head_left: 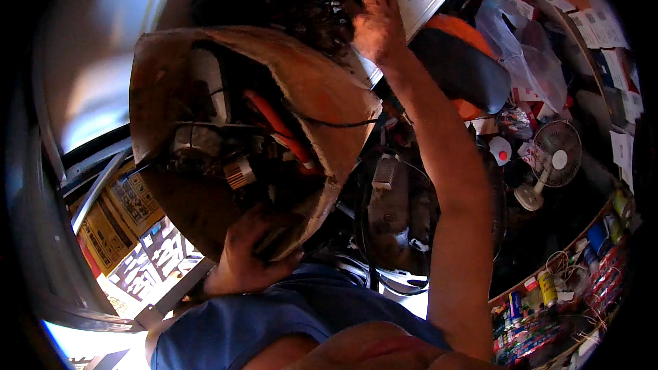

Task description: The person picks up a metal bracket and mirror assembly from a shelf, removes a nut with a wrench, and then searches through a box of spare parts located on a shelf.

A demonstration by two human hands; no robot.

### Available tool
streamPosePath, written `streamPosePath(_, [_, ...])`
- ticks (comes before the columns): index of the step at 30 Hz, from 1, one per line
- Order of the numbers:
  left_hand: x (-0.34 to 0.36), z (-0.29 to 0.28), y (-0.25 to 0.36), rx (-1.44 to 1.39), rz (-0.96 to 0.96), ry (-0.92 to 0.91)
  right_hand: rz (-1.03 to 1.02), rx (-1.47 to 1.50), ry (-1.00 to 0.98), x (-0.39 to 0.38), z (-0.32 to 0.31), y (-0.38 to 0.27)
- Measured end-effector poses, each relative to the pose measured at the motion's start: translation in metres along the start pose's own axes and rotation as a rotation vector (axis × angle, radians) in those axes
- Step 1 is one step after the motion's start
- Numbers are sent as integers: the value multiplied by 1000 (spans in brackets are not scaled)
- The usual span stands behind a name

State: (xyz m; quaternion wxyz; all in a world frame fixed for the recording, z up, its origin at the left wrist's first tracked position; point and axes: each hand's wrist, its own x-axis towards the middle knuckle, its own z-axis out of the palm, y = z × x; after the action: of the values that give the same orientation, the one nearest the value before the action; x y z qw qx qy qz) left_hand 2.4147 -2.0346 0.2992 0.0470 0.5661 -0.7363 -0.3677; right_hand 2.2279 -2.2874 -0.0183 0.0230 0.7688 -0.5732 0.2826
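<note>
A worn brown cardboard box [322, 89] stands open in front of me. Inside it lie a red curved handle or tube [277, 127], a grey elongated part [209, 82] and a ribbed metal piece [238, 173]. My left hand [250, 253] is wrapped round the box's near rim, its fingers partly in shadow. Stretched out beyond the box, my right hand [375, 27] reaches onto a heap of small dark parts and wires [308, 0] on a white surface [418, 10]. Its thumb and fingers are apart, with nothing visible between them; the fingertips are partly lost in the heap.
To the right are a black-and-orange rounded object [462, 62], a clear plastic bag [528, 48] and a small fan [556, 154]. A shelf of cans and small goods [548, 294] curves along the lower right. Dusty machine parts [391, 212] lie under my right forearm; printed cartons [123, 216] stand lower left.
</note>
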Motion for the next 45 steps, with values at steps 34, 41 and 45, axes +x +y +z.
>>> streamPosePath(34, [-8,10,-10,-171,-119,-41,-230,504,38,-13,34,-25])
streamPosePath(41, [-5,9,-7,-27,3,-8,281,128,458,33,-39,2])
streamPosePath(45, [-2,6,-5,-63,-44,-56,259,210,238,38,-14,-9])
